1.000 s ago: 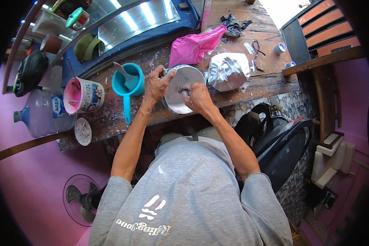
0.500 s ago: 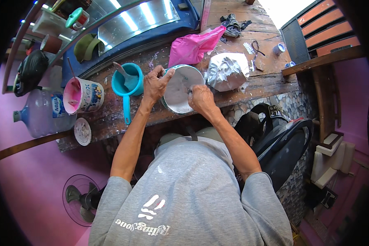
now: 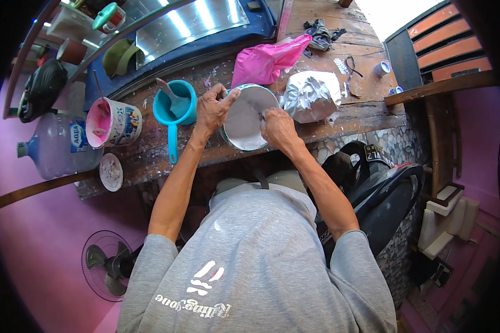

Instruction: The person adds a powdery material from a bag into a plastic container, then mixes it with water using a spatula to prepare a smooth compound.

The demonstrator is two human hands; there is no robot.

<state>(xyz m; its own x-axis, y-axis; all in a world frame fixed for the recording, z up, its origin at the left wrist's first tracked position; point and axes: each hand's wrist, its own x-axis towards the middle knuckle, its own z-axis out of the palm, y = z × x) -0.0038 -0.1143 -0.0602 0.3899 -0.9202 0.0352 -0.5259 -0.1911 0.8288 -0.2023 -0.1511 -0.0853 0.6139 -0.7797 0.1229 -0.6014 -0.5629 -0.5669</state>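
Near edge of wooden table (image 3: 366, 117): R hand (image 3: 279, 130), fingers curled together, can't tell on what, at R rim of tub (image 3: 255, 91) w/ pale paste (image 3: 243, 127), btwn teal dipper (image 3: 174, 123) (L) & foil bundle (image 3: 311, 99) (R). L hand (image 3: 213, 108) pinches far-L rim; if it slips, tub could tip. Far: pink bag (image 3: 261, 61).

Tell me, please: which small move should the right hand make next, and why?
Probably the right hand should sweep toward the middle of the tub: it is at the right side, while pale material lies across the inside, and the left hand holds the left rim. Anything the right hand may hold is hidden.
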